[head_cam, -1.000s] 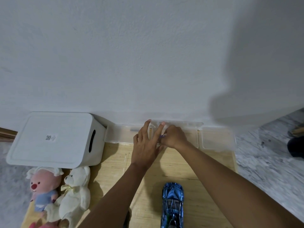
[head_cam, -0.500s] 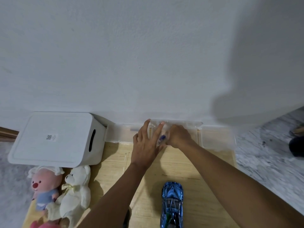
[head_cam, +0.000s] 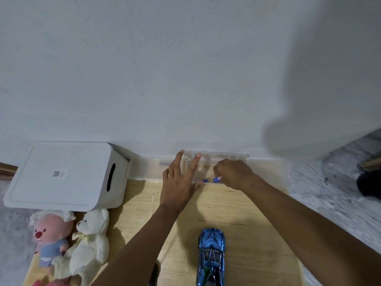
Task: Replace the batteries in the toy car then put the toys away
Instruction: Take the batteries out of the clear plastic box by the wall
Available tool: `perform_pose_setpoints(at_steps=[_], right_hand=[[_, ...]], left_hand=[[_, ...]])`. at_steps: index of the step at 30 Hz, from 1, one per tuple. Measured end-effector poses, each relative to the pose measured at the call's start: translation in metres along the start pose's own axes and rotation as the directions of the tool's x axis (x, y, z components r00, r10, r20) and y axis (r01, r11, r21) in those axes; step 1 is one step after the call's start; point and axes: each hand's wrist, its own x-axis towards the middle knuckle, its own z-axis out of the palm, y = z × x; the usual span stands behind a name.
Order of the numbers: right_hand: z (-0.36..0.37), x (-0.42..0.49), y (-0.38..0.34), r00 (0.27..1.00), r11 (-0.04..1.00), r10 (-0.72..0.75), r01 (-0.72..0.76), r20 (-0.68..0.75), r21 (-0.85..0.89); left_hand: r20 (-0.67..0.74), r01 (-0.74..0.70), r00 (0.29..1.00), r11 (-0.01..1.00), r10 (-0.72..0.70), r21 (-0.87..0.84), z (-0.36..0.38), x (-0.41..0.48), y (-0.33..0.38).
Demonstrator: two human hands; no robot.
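Currently reaching into the shallow clear plastic box [head_cam: 226, 156] against the white wall [head_cam: 185, 79] at twelve o'clock, apparently fetching cells for the swap. Spreading the left hand [head_cam: 179, 182] flat, fingers straight and apart, resting it over the box's nine o'clock end to pin it. Curling the right hand [head_cam: 233, 174] over the box's near edge, clamping thumb and fingertips on a small blue cylindrical battery [head_cam: 216, 179]. Leaving a second small blue battery [head_cam: 199, 180] lying just beside it, at its nine o'clock, close to the left thumb. Leaving the glossy blue toy car [head_cam: 211, 250] on the pale wooden surface [head_cam: 257, 213] at six o'clock from the box, wheels down, touched by neither hand. Ignoring, for now, the white plastic storage bin [head_cam: 68, 174] at ten o'clock and the pink plush doll [head_cam: 51, 234] and cream teddy bear [head_cam: 90, 244] at eight o'clock, all well apart from the hands.

Judging the task as barely begun: no cells swapped yet by the look of it, toys not yet stowed. Doing this step well: pressing the light box firmly down with the flat hand, gripping the battery mid-body rather than by an end, lifting it straight up over the low rim, and collecting the second one before turning to the car.
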Motion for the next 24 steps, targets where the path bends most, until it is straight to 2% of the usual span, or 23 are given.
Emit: perform_pose_setpoints(at_steps=[4,8,11,20,24], right_hand=[[-0.011,-0.002,-0.005,0.998,0.97,-0.041,0.027,0.054,0.243],[-0.01,0.005,-0.017,0.996,0.925,-0.011,-0.022,0.084,0.38],[-0.012,0.015,-0.024,0.998,0.933,0.003,-0.023,0.058,0.359],[-0.009,0.022,-0.028,0.997,0.987,0.058,-0.05,-0.044,0.155],[-0.011,0.02,-0.029,0.999,0.994,0.028,-0.025,-0.029,0.106]], left_hand=[[0.003,0.005,1.0,1.0,-0.005,-0.007,-0.001,0.0,0.002],[-0.009,-0.003,1.0,1.0,0.003,0.029,0.003,0.001,0.0],[-0.013,-0.003,1.0,0.999,0.003,0.051,0.004,0.001,0.0],[-0.018,-0.016,1.0,0.998,0.017,0.056,0.004,0.001,-0.001],[-0.023,-0.018,1.0,0.998,0.019,0.056,0.005,0.001,-0.001]])
